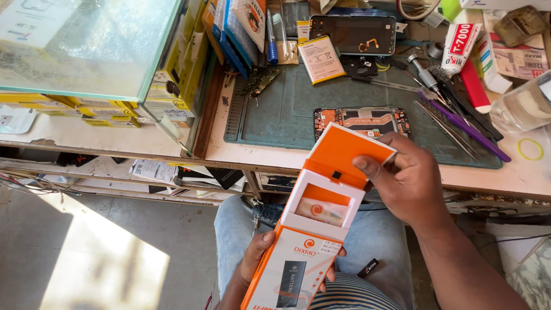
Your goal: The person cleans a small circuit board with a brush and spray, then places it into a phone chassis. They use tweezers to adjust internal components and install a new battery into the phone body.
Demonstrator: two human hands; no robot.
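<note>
An orange and white cardboard box point(313, 229) is held over my lap, its top flap folded open. My left hand point(261, 258) grips the lower part of the box from underneath. My right hand point(404, 181) holds the orange flap back, with the thumb on its inner face. Inside the open end a white inner sleeve shows an orange packet. On the green work mat point(275, 115) beyond the box lies an opened phone body point(361, 120) with its circuit boards exposed.
A loose phone battery point(320, 58) and a dark phone screen point(353, 33) lie at the back of the mat. Tweezers and purple tools point(465, 123), a glue tube point(459, 41) and a clear bottle point(522, 106) sit right. A glass case point(86, 46) stands left.
</note>
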